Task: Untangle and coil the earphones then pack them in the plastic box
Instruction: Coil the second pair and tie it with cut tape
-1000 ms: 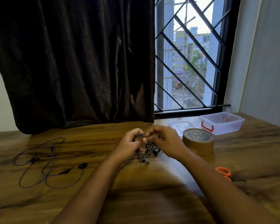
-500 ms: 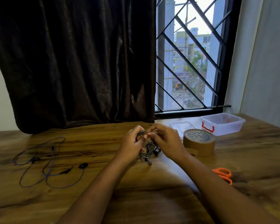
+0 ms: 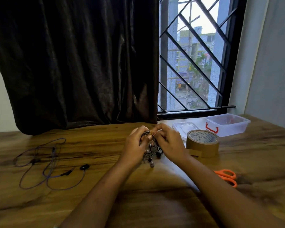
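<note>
Two hands meet over the table (image 3: 105,203). Left hand (image 3: 135,145) grips the coiled earphones (image 3: 150,153), fingers curled round the loops. Right hand (image 3: 169,142) pinches the coil's top between thumb and forefinger. Earbuds (image 3: 151,164) hang beneath. Plastic box (image 3: 227,125) stands open at right rear, well apart, lid (image 3: 184,127) beside it. Tape roll (image 3: 202,143) sits just beside the right hand. Loose cable (image 3: 44,162) lies far left.

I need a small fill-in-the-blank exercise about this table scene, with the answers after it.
The left hand and right hand hold the coiled earphones; the loose earphones lie to their ___.
The scissors have ___ handles.
The plastic box has a ___ latch.
The tape roll is ___.
Answers: left, orange, red, brown.
</note>
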`<control>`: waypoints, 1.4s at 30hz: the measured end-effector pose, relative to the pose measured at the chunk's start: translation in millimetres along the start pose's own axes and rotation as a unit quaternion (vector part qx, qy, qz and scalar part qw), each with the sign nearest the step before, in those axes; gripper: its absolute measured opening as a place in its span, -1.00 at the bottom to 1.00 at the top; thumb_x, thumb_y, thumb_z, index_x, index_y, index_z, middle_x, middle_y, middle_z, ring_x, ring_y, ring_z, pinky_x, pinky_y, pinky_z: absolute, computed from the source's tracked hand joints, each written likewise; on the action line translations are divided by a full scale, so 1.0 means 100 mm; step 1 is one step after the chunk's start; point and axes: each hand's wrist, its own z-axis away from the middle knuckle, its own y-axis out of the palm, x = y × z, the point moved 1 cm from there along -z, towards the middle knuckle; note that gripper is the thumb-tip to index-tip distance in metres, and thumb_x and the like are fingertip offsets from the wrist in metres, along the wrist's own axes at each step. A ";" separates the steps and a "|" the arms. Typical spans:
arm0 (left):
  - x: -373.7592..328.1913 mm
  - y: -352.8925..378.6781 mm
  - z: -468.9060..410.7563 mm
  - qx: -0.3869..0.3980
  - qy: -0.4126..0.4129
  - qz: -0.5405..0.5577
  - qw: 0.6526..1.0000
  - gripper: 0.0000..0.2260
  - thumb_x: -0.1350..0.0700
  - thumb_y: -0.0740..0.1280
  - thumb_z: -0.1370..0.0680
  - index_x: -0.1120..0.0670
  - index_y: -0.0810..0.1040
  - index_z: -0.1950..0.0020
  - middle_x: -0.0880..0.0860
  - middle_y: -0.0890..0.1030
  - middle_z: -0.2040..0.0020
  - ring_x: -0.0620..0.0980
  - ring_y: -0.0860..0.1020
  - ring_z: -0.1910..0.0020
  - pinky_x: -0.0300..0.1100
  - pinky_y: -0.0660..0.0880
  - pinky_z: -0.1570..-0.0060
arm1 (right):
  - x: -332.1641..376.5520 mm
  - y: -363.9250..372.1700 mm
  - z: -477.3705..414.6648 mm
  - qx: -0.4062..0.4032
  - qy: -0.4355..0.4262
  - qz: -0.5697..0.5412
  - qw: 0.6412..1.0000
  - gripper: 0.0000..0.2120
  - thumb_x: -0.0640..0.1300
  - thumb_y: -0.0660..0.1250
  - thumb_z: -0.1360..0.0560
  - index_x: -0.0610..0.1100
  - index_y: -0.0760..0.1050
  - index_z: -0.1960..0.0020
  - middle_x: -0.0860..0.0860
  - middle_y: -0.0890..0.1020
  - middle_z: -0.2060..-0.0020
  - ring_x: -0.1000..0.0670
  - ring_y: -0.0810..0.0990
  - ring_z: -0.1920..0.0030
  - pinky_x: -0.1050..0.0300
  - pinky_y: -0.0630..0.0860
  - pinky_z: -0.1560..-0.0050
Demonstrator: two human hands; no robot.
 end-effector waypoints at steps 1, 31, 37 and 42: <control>-0.01 0.00 0.00 -0.002 0.010 -0.007 1.000 -0.96 0.17 0.29 -0.56 0.09 0.50 0.09 -0.04 0.46 0.16 -0.07 0.47 0.23 -0.09 0.47 0.28 | 0.00 0.00 0.00 0.000 0.001 -0.001 1.000 -0.92 -0.28 0.27 -0.56 -0.26 0.52 0.06 0.04 0.59 0.41 0.18 0.54 0.42 0.41 0.37 0.41; 0.01 -0.04 -0.02 0.011 -0.047 0.052 0.997 -0.97 0.10 0.34 -0.53 0.05 0.55 0.08 0.01 0.54 0.07 -0.23 0.49 0.13 -0.47 0.42 0.25 | -0.03 -0.07 -0.04 0.051 -0.013 0.015 0.999 -0.96 -0.18 0.34 -0.53 -0.13 0.56 0.04 0.02 0.66 0.23 0.14 0.61 0.26 0.40 0.46 0.30; -0.07 -0.07 0.02 -0.039 -0.019 0.050 0.998 -0.85 0.19 0.40 -0.48 0.01 0.52 0.00 -0.07 0.56 0.10 -0.26 0.53 0.11 -0.45 0.44 0.23 | -0.02 -0.05 -0.05 0.029 0.041 -0.011 0.999 -0.93 -0.17 0.35 -0.52 -0.14 0.60 0.09 0.01 0.66 0.23 0.13 0.60 0.22 0.31 0.48 0.24; -0.12 -0.09 0.01 -0.039 0.039 -0.017 0.998 -0.76 0.26 0.40 -0.48 0.00 0.59 -0.08 -0.20 0.54 0.05 -0.32 0.50 0.07 -0.54 0.37 0.17 | 0.02 -0.08 -0.03 0.066 0.182 -0.188 0.963 -0.90 -0.22 0.29 -0.55 -0.18 0.57 0.08 -0.07 0.64 0.30 -0.04 0.57 0.27 0.22 0.48 0.34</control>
